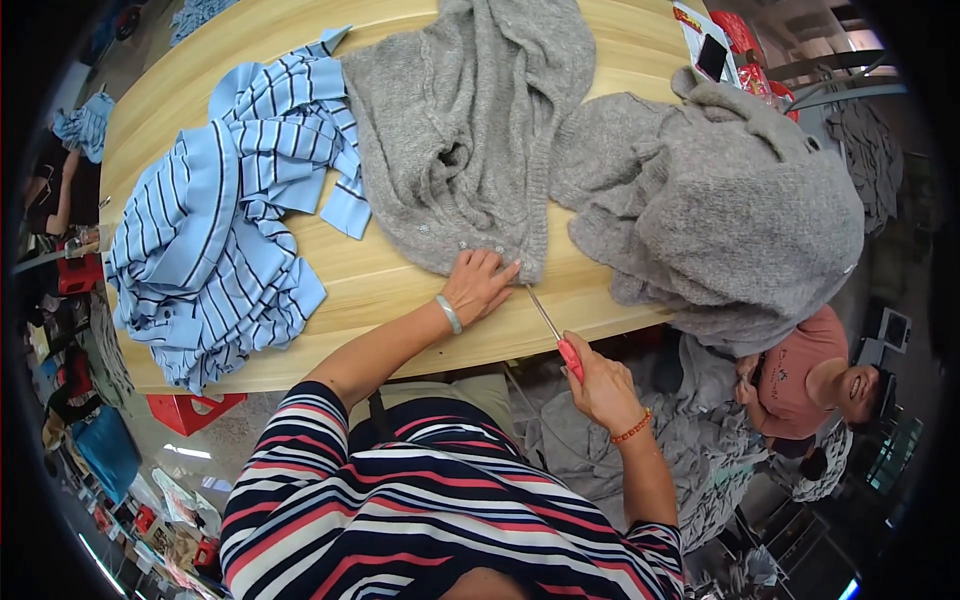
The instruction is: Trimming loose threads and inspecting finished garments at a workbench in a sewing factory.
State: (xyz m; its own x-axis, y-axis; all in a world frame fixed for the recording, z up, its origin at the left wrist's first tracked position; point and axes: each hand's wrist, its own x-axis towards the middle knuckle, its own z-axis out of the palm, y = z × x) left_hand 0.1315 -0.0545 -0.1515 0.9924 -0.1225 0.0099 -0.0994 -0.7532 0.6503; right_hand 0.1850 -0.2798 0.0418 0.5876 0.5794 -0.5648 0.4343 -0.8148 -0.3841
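Note:
A grey knitted garment lies loosely folded on the table, with small shiny round fittings near its close edge. At the lower corner of that edge is my left hand, its fingers over the fabric and seeming to grip it near the thumb. My right hand is closed round the pinkish-red handle of a tool with a long, thin metal shaft. The shaft's tip reaches the garment's corner beside my left fingertips. Whether the tip ends in a hook or a blade is too small to tell.
Blue striped shirts lie piled on the left of the wooden table. More grey knitwear is heaped on the right, with a phone behind it. A person is beyond the table's right end. A red crate stands below its left front edge.

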